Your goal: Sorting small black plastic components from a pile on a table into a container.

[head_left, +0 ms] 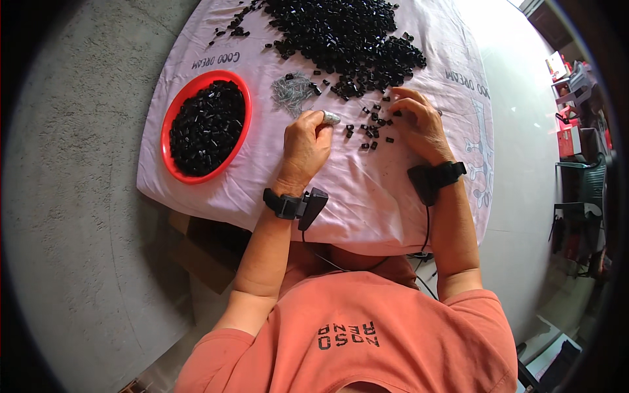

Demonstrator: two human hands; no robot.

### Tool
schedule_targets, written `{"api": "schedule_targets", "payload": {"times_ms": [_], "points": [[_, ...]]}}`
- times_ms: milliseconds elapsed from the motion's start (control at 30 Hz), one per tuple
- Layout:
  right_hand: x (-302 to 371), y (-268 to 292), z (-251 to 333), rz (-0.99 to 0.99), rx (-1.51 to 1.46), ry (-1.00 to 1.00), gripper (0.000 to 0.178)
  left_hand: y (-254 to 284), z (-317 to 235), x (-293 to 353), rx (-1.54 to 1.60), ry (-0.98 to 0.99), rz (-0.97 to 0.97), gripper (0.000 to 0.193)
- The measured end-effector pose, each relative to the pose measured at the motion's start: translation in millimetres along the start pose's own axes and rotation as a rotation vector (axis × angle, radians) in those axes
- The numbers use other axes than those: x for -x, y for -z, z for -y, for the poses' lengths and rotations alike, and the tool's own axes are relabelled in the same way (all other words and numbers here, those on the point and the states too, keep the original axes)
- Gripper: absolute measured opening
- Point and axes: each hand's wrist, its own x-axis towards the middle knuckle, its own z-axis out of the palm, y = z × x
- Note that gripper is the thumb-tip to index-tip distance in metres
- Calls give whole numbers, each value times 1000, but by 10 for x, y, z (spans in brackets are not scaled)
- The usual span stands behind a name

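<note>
My left hand (pixel 305 149) is closed above the cloth, thumb against the bent fingers. A grey, tape-like wrapping (pixel 331 118) shows at its fingertip; whatever the fingers hold, if anything, is hidden. Just beyond it lies a small heap of thin silvery pins (pixel 292 92). My right hand (pixel 420 124) curves over the cloth with its thumb and fingers apart, at the edge of several loose small black plastic pieces (pixel 375 119). Farther off spreads a large pile of the same black pieces (pixel 341 36).
A red round basin (pixel 247 124) full of small black pieces stands on the left of the pink cloth-covered table (pixel 367 196). Each wrist wears a black strap with a device, and cables (pixel 428 229) run down from them. A cardboard box (pixel 203 255) sits below the table's left edge.
</note>
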Motion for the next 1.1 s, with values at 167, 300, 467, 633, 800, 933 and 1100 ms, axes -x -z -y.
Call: {"api": "schedule_targets", "payload": {"times_ms": [167,300,467,633,800,933,1100], "points": [[13,-69,-54,28,-8,94,22,-45,-74,99,-66,19,-7,10],[22,-81,-92,21,-6,135,23,-100,-211,128,-125,29,-11,14],[-68,-77,-59,-133,-369,-202,16,-233,-200,128,-266,-2,-46,18],[-78,-18,-145,-146,-477,-226,13,-229,-124,116,-274,-8,-37,14],[-75,-37,-19,-56,-689,-128,11,-206,-232,123,-182,46,-41,10],[-53,-99,97,154,-768,-68,14,-227,-406,94,-8,126,9,5],[-43,-87,245,336,-828,-147,16,-312,-484,60,184,128,28,6]]}}
